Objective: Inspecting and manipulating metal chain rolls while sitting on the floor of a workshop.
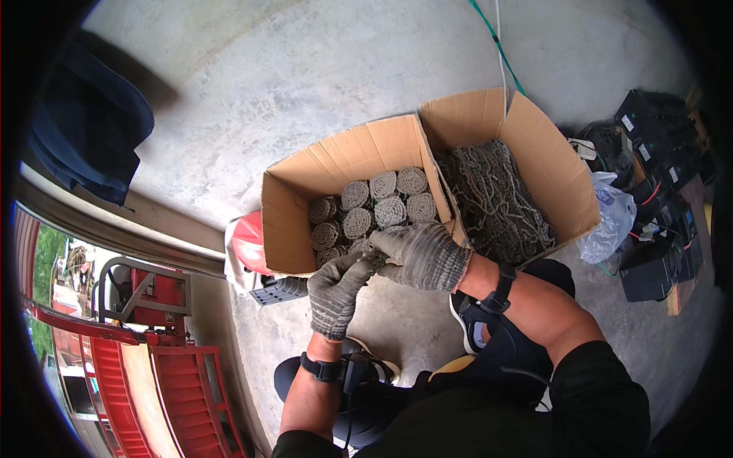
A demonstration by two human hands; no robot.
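My left hand (337, 296) and my right hand (429, 256), both in grey knitted gloves, meet over the near edge of a cardboard box (342, 156). Their fingers are closed together on a small grey piece of chain (375, 256), mostly hidden by the gloves. Inside this box several tightly coiled rolls of grey chain (356, 195) stand in rows, ends up; the gloves cover some of the nearest. Adjoining it on the right, a second open cardboard box (556, 169) holds a heap of loose grey chains (496, 200) laid lengthwise.
Left of the boxes sit a red rounded object (248, 243) and a dark slotted plastic piece (279, 292). Black battery-like blocks (649, 267) and a clear plastic bag (608, 216) lie at right. A red metal frame (183, 389) stands at lower left, a dark blue chair (88, 126) at upper left.
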